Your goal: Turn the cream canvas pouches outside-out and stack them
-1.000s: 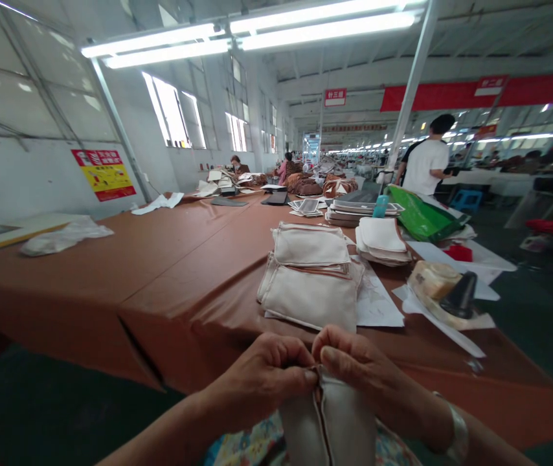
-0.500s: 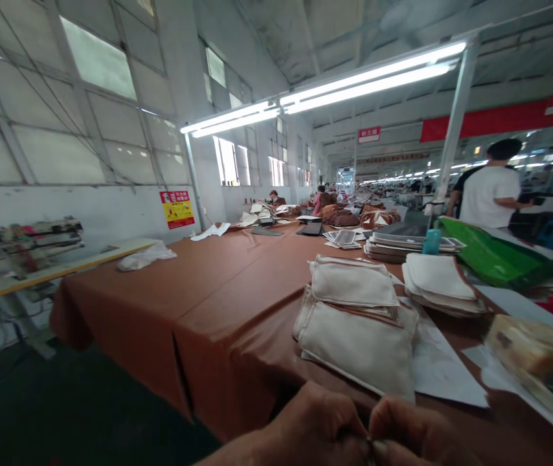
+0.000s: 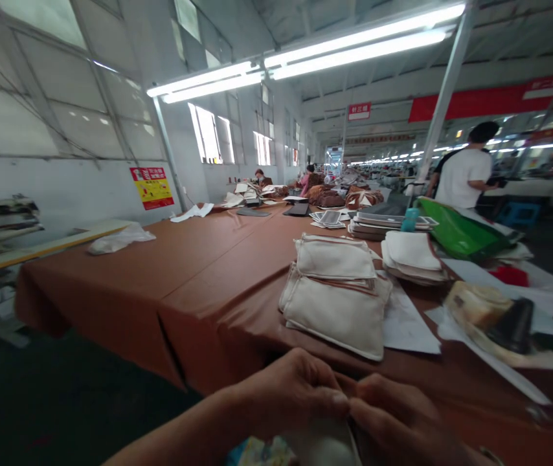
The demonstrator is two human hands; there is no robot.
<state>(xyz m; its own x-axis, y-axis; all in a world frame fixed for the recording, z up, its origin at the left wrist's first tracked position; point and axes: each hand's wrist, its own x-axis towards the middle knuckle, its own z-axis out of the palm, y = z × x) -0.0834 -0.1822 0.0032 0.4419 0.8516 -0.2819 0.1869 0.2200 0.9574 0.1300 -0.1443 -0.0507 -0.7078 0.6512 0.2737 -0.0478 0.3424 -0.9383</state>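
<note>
At the bottom of the view my left hand (image 3: 289, 391) and my right hand (image 3: 393, 417) meet, both pinching the top of a beige fabric pouch (image 3: 322, 446) that hangs over my lap; only a sliver of it shows. Just beyond my hands, a stack of similar beige pouches with brown trim (image 3: 337, 291) lies on the brown-covered table (image 3: 199, 272).
On the right of the table lie a pile of white fabric pieces (image 3: 412, 255), paper sheets (image 3: 405, 320), a tape roll with a black cone (image 3: 493, 314) and a green bag (image 3: 456, 230). A person in a white shirt (image 3: 463, 171) stands far right. Other workers sit farther back.
The view first swung up and left, then dropped back a little, so my hands show more again. They stay pinched together on the pouch.
</note>
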